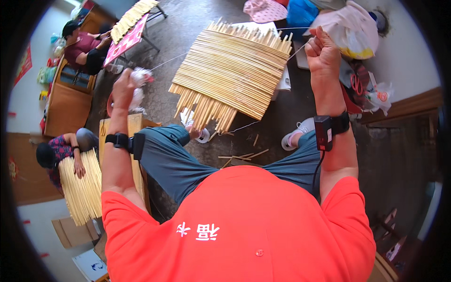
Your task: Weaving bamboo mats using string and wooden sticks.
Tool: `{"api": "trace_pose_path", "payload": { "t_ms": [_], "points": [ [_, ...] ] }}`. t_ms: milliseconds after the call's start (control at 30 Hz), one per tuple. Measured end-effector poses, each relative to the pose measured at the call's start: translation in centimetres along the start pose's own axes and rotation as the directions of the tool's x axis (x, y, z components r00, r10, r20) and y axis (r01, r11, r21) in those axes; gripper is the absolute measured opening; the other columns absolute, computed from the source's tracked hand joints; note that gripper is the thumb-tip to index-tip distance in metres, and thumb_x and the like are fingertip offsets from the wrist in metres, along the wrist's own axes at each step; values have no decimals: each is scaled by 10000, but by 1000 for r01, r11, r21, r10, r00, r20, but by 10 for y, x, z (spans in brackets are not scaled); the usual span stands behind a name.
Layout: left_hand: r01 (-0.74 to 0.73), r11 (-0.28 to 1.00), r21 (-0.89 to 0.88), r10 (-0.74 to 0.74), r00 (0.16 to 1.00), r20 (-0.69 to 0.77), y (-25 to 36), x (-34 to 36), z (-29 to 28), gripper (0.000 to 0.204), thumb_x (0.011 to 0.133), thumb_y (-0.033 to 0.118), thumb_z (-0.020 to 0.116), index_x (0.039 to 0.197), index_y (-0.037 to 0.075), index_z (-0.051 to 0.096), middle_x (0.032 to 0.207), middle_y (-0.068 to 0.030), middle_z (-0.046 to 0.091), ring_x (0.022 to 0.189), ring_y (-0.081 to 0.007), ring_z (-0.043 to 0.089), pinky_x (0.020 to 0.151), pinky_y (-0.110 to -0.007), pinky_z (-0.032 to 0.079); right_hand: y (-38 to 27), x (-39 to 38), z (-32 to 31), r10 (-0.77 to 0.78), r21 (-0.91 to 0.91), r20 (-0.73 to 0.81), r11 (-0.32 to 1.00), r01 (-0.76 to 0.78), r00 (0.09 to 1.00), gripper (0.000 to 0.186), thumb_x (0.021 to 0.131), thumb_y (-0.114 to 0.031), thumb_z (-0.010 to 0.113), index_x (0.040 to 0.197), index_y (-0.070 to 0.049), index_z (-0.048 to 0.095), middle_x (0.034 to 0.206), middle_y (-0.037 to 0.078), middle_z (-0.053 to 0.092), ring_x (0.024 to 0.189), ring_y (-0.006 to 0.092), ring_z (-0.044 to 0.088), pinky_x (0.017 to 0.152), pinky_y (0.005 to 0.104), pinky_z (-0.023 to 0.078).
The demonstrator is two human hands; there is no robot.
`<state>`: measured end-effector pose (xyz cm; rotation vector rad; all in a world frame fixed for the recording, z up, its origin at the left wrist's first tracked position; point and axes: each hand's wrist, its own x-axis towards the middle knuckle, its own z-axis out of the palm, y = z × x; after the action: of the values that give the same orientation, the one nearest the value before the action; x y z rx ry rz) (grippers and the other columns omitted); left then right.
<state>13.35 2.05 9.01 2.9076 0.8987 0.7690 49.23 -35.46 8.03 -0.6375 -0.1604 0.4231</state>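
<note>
In front of me a thick mat of pale bamboo-like sticks (230, 70) lies tilted, its top sticks running crosswise. Other sticks jut out beyond its near and far edges. My left hand (123, 90), raised at the left, is closed around a white string (170, 61) that stretches to the mat's left side. Beside that hand is a crumpled white plastic bundle (141, 77). At the far right, my right hand (323, 50) makes a fist on the taut string coming off the mat's right side. What supports the mat is mostly hidden under it.
Cut stick pieces (244, 156) lie on the floor between my feet. A wooden bench (136, 123) stands at my left. One person (82, 49) sits at the far left; another (61, 148) handles a stick mat (81, 188). Bags (345, 30) are piled at the far right.
</note>
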Motion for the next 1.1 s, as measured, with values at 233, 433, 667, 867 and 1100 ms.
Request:
{"api": "trace_pose_path", "payload": {
  "t_ms": [233, 433, 667, 867, 1100],
  "points": [
    [383, 803, 458, -459, 886, 63, -135, -29, -23, 248, 857, 338, 487, 959, 132, 582, 922, -206, 622, 897, -404, 579, 743, -489, 447, -33, 25, -56, -83, 17, -316, 996, 93, 945, 164, 796, -107, 661, 790, 33, 576, 522, -65, 267, 415, 51, 212, 393, 221, 167],
    [440, 898, -14, -439, 898, 20, -143, 8, -39, 277, 873, 266, 530, 891, 3, 615, 823, -134, 645, 750, -227, 610, 692, -356, 463, 11, 1, -62, -146, -564, 150, 800, 206, 978, 70, 744, -108, 620, 769, -45, 640, 684, 7, 562, 492, 73, 434, 443, 205, 321],
    [352, 519, -779, -146, 935, 324, 159, 112, -30, 110, 903, 199, 551, 928, 100, 595, 729, 79, 522, 530, 26, 349, 454, -150, 262, 90, -81, -17, 498, -866, 500, 289, 408, 708, 190, 678, -233, 625, 750, -64, 675, 730, 155, 638, 687, 327, 620, 629, 413, 490],
    [152, 300, -942, 168, 963, 209, 395, 125, -54, 116, 908, 195, 542, 954, 103, 595, 708, 81, 487, 522, 18, 305, 444, -146, 223, 91, -119, -7, 700, -786, 537, 210, 582, 472, 189, 664, -227, 626, 734, -58, 669, 720, 169, 633, 684, 356, 613, 615, 436, 483],
    [-77, 185, -980, 472, 881, 20, 547, 125, -7, 100, 889, 146, 563, 934, 57, 561, 763, 30, 519, 683, -50, 460, 610, -206, 391, 57, -84, -29, 622, -826, 525, 206, 525, 581, 143, 690, -201, 606, 725, -73, 661, 706, 157, 629, 700, 352, 611, 613, 435, 480]
  ]
}}
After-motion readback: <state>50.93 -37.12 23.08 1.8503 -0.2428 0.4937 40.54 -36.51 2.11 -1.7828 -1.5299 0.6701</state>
